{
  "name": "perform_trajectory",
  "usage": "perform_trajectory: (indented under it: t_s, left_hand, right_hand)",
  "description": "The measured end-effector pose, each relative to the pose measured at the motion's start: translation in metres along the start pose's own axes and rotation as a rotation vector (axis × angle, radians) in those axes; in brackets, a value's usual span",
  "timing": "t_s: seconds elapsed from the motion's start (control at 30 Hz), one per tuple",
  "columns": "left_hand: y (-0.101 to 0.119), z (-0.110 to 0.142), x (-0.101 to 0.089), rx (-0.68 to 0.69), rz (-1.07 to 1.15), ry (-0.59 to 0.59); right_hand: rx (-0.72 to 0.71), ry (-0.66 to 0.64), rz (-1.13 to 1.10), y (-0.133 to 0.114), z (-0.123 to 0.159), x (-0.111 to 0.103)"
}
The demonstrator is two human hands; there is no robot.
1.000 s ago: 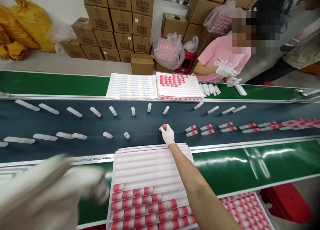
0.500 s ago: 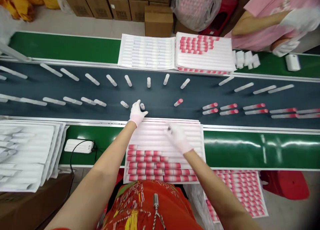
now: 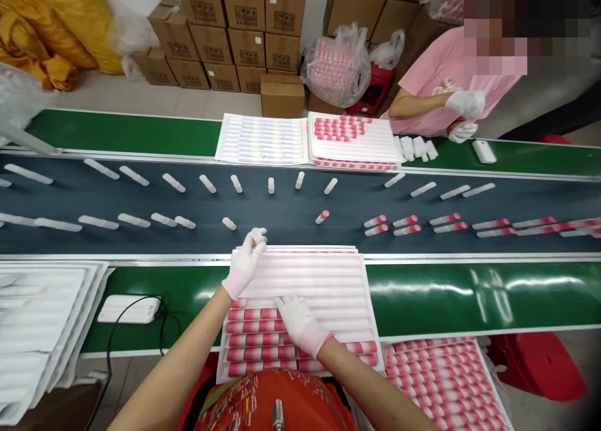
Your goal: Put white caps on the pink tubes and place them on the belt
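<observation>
Head view, going left to right around the ribbed tray (image 3: 305, 271) at the near edge of the dark belt (image 3: 282, 209): left of it there's a stack of white sheets (image 3: 42, 312) and a white power bank-ish box (image 3: 126, 308) with a black cable. Yellow sacks (image 3: 84, 24) sit way beyond it to the left, then brown cartons (image 3: 246, 43) behind it.

Left hand (image 3: 245, 263), gloved, is at the tray's far left corner, fingers closed on a white tube (image 3: 256, 233) that's mostly hidden. Right hand (image 3: 300, 324), also gloved, is palm-down over the tray's red-and-white tubes (image 3: 260, 339); can't tell if it's gripping one.

Right of the tray, more red-tipped tubes (image 3: 376, 230) stand on the belt, and a person in pink (image 3: 434, 74) is across from them. Red stool (image 3: 544, 362), lower right.

Versus half a second ago: the right hand's dropped toward the filled rows, and more cartons show.
</observation>
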State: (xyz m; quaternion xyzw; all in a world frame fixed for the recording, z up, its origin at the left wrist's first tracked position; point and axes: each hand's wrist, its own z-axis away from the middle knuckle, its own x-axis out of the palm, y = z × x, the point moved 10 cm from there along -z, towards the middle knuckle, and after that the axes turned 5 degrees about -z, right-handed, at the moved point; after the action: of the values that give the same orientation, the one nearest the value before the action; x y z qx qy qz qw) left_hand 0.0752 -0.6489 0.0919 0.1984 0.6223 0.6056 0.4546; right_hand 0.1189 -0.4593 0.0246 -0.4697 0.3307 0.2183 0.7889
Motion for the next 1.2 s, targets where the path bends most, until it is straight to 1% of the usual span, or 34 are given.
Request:
perform_trajectory:
  t_s: [0.03,0.07,0.17,0.23,0.3,0.33,0.37,0.4,0.5,0.53,0.57,0.6,0.63,0.7,0.8,0.93,1.0,1.07,1.2]
  left_hand:
    - [0.009,0.016,0.002,0.0,0.089,-0.036]
    - [0.015,0.03,0.005,-0.029,0.172,-0.063]
    - [0.017,0.06,0.011,-0.183,0.321,-0.094]
    - [0.017,0.07,0.014,-0.232,0.315,-0.104]
    - [0.019,0.075,0.013,-0.237,0.239,-0.1]
    - [0.02,0.077,0.011,-0.236,0.178,-0.092]
    - [0.022,0.079,0.009,-0.235,0.107,-0.087]
    - [0.025,0.081,0.008,-0.234,0.035,-0.086]
    - [0.037,0.087,0.01,-0.209,-0.102,-0.128]
    - [0.043,0.088,0.013,-0.186,-0.116,-0.146]
    - [0.05,0.089,0.016,-0.157,-0.123,-0.161]
    - [0.056,0.09,0.019,-0.129,-0.134,-0.171]
    - [0.062,0.09,0.022,-0.104,-0.15,-0.18]
    - [0.072,0.09,0.025,-0.064,-0.185,-0.181]
    - [0.087,0.087,0.025,0.021,-0.257,-0.165]
    - [0.1,0.084,0.021,0.127,-0.529,-0.155]
    - [0.103,0.083,0.021,0.154,-0.565,-0.167]
    - [0.103,0.082,0.025,0.138,-0.46,-0.211]
    - [0.092,0.085,0.035,-0.042,-0.144,-0.347]
  right_hand:
    - [-0.007,-0.009,0.018,0.001,0.001,0.001]
    - [-0.013,-0.02,0.043,0.001,0.003,0.001]
    - [-0.058,-0.047,0.087,-0.004,0.013,-0.004]
    - [-0.069,-0.068,0.087,-0.006,0.019,-0.008]
    - [-0.05,-0.098,0.043,-0.004,0.024,-0.012]
    - [-0.034,-0.09,-0.014,-0.002,0.024,-0.017]
    - [-0.015,-0.047,-0.107,0.001,0.023,-0.028]
    - [0.008,0.035,-0.24,0.005,0.022,-0.044]
    - [0.085,0.394,-0.811,0.024,0.019,-0.108]
    - [0.088,0.492,-1.009,0.028,0.018,-0.127]
    - [0.071,0.557,-1.182,0.026,0.017,-0.143]
    - [0.036,0.589,-1.32,0.021,0.016,-0.157]
    - [-0.004,0.595,-1.419,0.013,0.014,-0.169]
    - [-0.057,0.555,-1.521,-0.005,0.011,-0.182]
    - [-0.066,0.512,-1.54,-0.018,0.012,-0.185]
    - [-0.042,0.551,-1.444,-0.011,0.019,-0.187]
    - [-0.038,0.529,-1.399,-0.01,0.02,-0.188]
    - [-0.038,0.492,-1.368,-0.012,0.02,-0.191]
    - [0.013,0.514,-1.305,-0.012,0.02,-0.205]
